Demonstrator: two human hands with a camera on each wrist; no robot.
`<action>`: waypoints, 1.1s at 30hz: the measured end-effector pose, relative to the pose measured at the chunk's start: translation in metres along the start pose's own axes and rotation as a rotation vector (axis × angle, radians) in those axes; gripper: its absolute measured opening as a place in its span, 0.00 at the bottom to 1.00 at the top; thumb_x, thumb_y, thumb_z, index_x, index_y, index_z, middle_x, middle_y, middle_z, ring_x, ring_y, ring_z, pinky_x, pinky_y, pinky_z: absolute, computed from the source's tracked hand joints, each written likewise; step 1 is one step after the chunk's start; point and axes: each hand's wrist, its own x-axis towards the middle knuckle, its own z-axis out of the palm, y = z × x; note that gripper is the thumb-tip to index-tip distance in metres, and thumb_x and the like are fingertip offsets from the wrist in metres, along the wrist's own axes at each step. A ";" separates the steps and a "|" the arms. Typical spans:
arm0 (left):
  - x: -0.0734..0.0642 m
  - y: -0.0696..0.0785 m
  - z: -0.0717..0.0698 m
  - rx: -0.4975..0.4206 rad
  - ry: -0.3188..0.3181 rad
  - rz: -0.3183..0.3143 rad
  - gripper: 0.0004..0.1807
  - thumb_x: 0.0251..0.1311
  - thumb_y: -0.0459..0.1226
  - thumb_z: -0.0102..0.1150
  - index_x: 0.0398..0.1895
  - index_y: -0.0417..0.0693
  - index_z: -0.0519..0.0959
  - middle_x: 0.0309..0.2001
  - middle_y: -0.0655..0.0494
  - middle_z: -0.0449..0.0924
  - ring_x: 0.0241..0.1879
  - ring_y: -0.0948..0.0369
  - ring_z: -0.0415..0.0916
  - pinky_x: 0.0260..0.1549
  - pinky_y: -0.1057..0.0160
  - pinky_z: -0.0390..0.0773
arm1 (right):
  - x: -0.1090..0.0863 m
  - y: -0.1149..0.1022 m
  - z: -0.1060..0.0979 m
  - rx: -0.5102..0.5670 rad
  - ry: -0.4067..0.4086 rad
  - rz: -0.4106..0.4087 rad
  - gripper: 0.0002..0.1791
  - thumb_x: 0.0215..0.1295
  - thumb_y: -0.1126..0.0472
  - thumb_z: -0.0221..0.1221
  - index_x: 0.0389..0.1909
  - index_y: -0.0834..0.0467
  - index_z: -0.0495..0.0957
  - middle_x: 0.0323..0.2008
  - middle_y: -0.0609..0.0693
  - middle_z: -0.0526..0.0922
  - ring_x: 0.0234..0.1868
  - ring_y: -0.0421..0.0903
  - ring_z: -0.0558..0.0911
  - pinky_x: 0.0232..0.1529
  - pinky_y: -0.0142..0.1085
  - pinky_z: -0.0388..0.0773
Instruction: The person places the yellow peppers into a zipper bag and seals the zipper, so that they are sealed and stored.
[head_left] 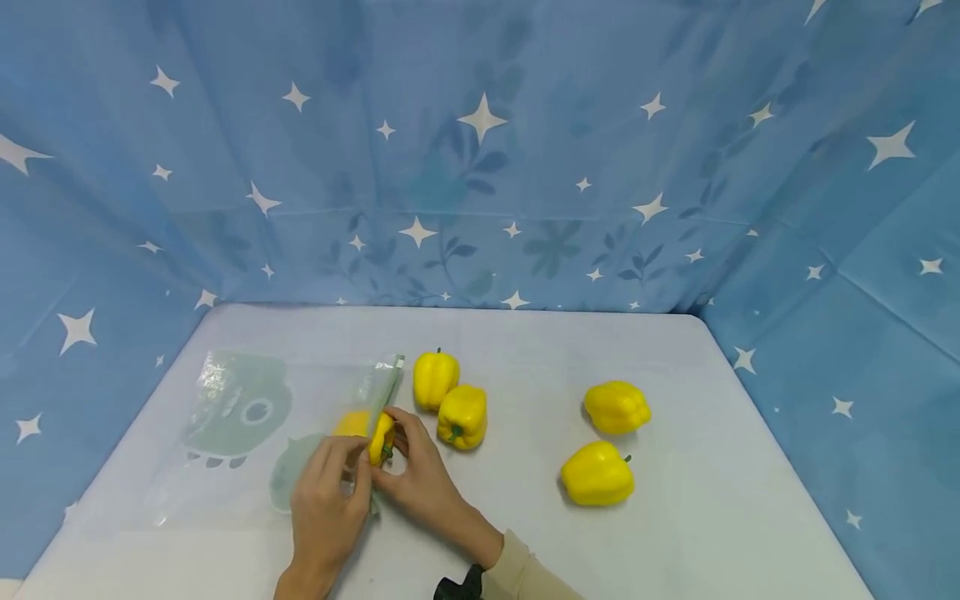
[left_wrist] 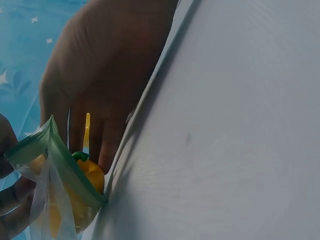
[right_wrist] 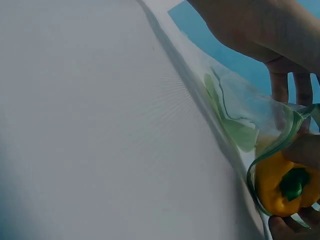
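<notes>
We see a yellow pepper (head_left: 382,437) in the lower left of the head view, poking partly out of the mouth of a clear bag (head_left: 240,425). The left hand (head_left: 327,496) pinches the bag's edge. The right hand (head_left: 422,473) holds the pepper by its stem end. We spot two more peppers (head_left: 462,418) close together near the middle, and another pair (head_left: 597,474) right of it, all on the white surface (head_left: 517,492).

Yellow bell pepper (head_left: 383,437) partway inside the green-edged mouth of a clear, green-printed zip bag (head_left: 243,425) spread on the table (head_left: 720,483), with green stem outward.
</notes>
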 end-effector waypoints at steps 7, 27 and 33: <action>0.001 0.004 0.003 -0.051 -0.004 -0.030 0.11 0.56 0.24 0.67 0.42 0.41 0.83 0.37 0.53 0.82 0.29 0.62 0.78 0.28 0.75 0.80 | 0.011 -0.004 0.001 -0.007 0.043 0.014 0.41 0.64 0.71 0.69 0.75 0.61 0.61 0.70 0.58 0.72 0.71 0.51 0.75 0.73 0.39 0.74; 0.000 -0.001 0.002 -0.102 0.090 -0.077 0.09 0.53 0.22 0.61 0.35 0.41 0.81 0.29 0.58 0.77 0.27 0.71 0.69 0.28 0.79 0.74 | 0.023 0.003 0.006 -0.043 0.044 -0.023 0.43 0.63 0.69 0.70 0.76 0.62 0.61 0.70 0.60 0.71 0.69 0.50 0.77 0.71 0.37 0.77; -0.001 -0.001 0.002 -0.073 0.109 -0.108 0.12 0.48 0.21 0.59 0.35 0.41 0.81 0.28 0.57 0.78 0.27 0.71 0.69 0.27 0.77 0.73 | 0.022 0.005 0.005 -0.135 0.143 -0.068 0.41 0.61 0.70 0.71 0.74 0.60 0.65 0.68 0.60 0.72 0.65 0.54 0.76 0.67 0.40 0.81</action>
